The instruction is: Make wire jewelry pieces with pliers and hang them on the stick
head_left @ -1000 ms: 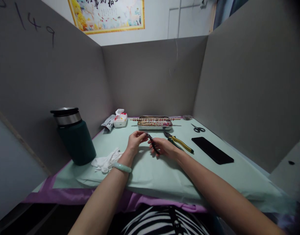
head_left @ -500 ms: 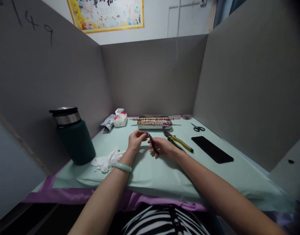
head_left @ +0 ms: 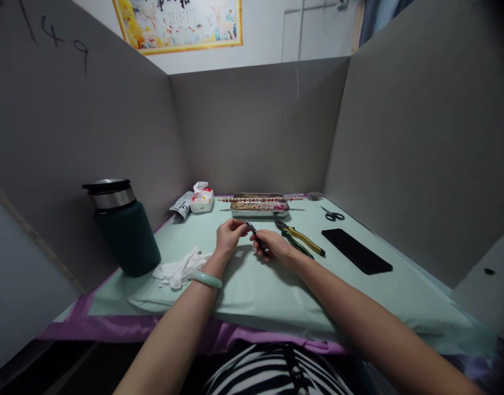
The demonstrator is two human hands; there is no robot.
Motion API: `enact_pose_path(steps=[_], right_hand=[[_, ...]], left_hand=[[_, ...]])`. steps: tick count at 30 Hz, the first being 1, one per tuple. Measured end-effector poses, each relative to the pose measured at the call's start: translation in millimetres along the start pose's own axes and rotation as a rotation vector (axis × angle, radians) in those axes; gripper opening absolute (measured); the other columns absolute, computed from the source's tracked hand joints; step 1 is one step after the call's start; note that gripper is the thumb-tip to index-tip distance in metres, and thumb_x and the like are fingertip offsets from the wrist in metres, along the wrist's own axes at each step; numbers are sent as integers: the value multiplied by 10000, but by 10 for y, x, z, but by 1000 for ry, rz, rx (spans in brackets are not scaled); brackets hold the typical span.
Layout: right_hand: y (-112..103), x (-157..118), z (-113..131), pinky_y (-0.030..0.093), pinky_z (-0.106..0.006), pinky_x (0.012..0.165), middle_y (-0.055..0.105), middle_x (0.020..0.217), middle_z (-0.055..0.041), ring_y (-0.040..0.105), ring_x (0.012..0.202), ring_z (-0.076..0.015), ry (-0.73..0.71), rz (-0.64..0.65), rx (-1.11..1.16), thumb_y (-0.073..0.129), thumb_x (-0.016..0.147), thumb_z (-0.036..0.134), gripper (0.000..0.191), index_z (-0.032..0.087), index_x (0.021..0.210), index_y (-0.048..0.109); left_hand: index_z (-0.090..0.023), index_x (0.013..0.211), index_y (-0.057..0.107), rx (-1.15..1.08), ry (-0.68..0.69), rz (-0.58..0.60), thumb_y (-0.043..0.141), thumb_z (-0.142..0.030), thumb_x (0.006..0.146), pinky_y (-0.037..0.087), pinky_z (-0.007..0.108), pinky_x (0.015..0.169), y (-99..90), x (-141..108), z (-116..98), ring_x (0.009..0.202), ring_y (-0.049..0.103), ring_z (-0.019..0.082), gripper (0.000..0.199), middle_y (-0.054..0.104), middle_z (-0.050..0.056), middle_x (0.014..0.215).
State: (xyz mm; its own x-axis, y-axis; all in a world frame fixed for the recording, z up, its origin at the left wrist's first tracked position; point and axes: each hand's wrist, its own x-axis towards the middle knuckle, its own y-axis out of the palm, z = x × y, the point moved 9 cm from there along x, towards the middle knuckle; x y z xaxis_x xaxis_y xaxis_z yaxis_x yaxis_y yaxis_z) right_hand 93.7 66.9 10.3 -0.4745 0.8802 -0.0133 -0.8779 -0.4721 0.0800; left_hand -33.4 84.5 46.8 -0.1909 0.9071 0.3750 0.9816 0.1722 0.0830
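Note:
My right hand (head_left: 272, 245) is closed round the dark handles of small pliers (head_left: 254, 232), whose metal tip points up and left. The tip meets the fingertips of my left hand (head_left: 228, 236), which are pinched together on something too small to make out. A pale green bangle (head_left: 206, 279) circles my left wrist. Beyond both hands lies a metal tray (head_left: 260, 212) of small gold, red and pink pieces, with a beaded stick (head_left: 295, 199) across its top. Larger pliers (head_left: 303, 240) with yellow and green handles rest just right of my right hand.
A dark green bottle (head_left: 128, 236) and crumpled white tissue (head_left: 180, 270) are at the left. A white box (head_left: 201, 202) and a silvery packet (head_left: 182, 207) lie behind. Scissors (head_left: 333, 214) and a black phone (head_left: 356, 251) are at the right. Grey panels (head_left: 256, 126) enclose the table.
The small pliers have turned slightly, and the fingers of my right hand have closed more tightly round the handles. My left hand has barely moved.

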Motion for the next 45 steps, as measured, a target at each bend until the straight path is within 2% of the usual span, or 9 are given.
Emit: enact_pose_path(steps=[5, 9, 12, 22, 32, 38, 41, 45], right_hand=[[5, -7, 35, 297, -188, 349, 513, 670, 7, 449, 474, -78, -30, -18, 9, 460, 791, 311, 167, 180, 831, 555], [44, 2, -12, 429, -224, 424, 578, 815, -36, 552, 602, -122, 4, 47, 72, 486, 801, 390, 248, 185, 915, 568], [60, 7, -36, 471, -247, 459, 592, 864, -57, 567, 639, -139, 12, 83, 83, 485, 805, 412, 281, 182, 941, 573], [22, -24, 36, 354, -201, 365, 561, 733, -18, 513, 526, -103, -14, -37, -31, 470, 804, 342, 194, 180, 867, 555], [-5, 2, 37, 246, -180, 325, 489, 613, 27, 396, 418, -67, -81, -70, -95, 438, 782, 308, 166, 181, 809, 542], [-1, -12, 73, 266, -180, 329, 522, 641, 9, 436, 446, -77, -98, -92, -107, 441, 787, 329, 184, 181, 818, 547], [5, -1, 67, 320, -173, 357, 583, 732, -28, 494, 497, -86, -94, -70, -104, 442, 800, 354, 215, 178, 862, 549], [-19, 13, 86, 301, -166, 350, 580, 742, -32, 498, 505, -84, -138, -81, -184, 433, 813, 345, 222, 176, 864, 568]], left_hand=[[-109, 704, 628, -34, -4, -10, 728, -266, 594, 536, 305, 630, -6, -4, -17, 592, 629, 149, 216, 651, 37, 635], [-99, 726, 627, -92, -52, -2, 737, -276, 589, 537, 319, 637, -17, 4, 15, 582, 625, 146, 250, 653, 43, 663], [-95, 742, 624, -111, -72, -7, 737, -274, 591, 540, 331, 643, -33, 7, 32, 584, 629, 150, 260, 656, 49, 684], [-106, 715, 618, -37, -27, -18, 711, -261, 613, 545, 324, 623, -25, 4, 1, 607, 648, 169, 208, 656, 48, 658], [-118, 695, 627, 59, 29, -36, 695, -249, 621, 543, 289, 600, -34, 14, -11, 618, 653, 165, 165, 662, 46, 641], [-111, 715, 625, -5, 9, -18, 719, -284, 614, 545, 307, 622, -37, 34, 29, 607, 645, 162, 221, 666, 55, 655], [-105, 752, 615, -107, -33, -24, 739, -300, 604, 546, 333, 668, -71, 48, 73, 637, 652, 165, 274, 675, 69, 705], [-106, 796, 591, -220, -108, -27, 760, -289, 593, 543, 349, 717, -95, 45, 123, 667, 659, 166, 322, 675, 77, 738]])
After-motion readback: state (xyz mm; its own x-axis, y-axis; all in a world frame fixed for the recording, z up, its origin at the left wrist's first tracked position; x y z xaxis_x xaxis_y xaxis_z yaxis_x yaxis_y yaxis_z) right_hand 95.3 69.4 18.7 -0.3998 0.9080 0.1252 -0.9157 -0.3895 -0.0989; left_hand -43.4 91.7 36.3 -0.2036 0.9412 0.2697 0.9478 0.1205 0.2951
